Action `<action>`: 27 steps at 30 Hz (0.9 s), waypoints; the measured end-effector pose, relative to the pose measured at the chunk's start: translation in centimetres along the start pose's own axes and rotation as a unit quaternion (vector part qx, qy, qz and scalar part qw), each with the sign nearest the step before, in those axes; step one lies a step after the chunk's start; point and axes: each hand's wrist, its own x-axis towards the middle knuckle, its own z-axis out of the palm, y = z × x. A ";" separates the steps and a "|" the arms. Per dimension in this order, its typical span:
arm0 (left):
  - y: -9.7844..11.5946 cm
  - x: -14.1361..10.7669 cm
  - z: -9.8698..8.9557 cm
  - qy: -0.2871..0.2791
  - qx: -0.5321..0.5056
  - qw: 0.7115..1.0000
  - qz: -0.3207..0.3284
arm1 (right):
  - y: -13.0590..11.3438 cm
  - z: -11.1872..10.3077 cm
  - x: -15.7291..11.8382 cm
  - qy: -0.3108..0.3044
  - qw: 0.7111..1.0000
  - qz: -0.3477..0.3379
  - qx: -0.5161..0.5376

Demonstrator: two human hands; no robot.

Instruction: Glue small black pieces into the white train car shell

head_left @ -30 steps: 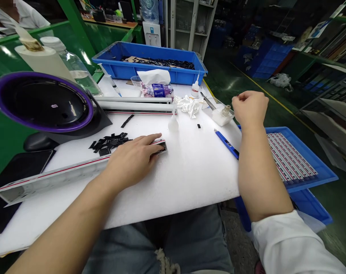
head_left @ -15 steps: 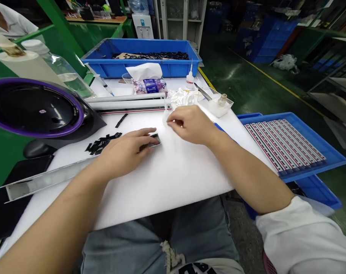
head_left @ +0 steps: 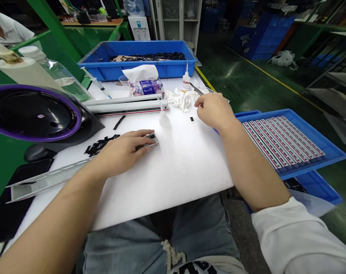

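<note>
Long white channel (head_left: 58,174) lying on white tabletop (head_left: 173,167), its near end gripped by curled fingers of left hand (head_left: 123,152), right hand (head_left: 214,110) raised near crumpled tissue (head_left: 180,99), fingertips pinched together, anything grasped there not discernible.

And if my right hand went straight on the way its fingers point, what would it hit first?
Most likely the crumpled white tissue, just left of the fingertips of your right hand, though depth is unclear from this one view.
</note>
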 end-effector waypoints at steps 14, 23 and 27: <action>2.3 -1.8 0.5 0.066 0.150 0.986 0.042 | -0.7 3.7 0.6 -0.116 0.986 -0.017 -0.121; 9.4 1.5 3.1 0.118 0.196 0.969 0.094 | -0.5 3.3 0.6 -0.132 0.983 -0.009 -0.124; 11.3 2.4 4.0 0.148 0.223 0.953 0.140 | -0.3 3.5 0.6 -0.139 0.982 -0.029 -0.128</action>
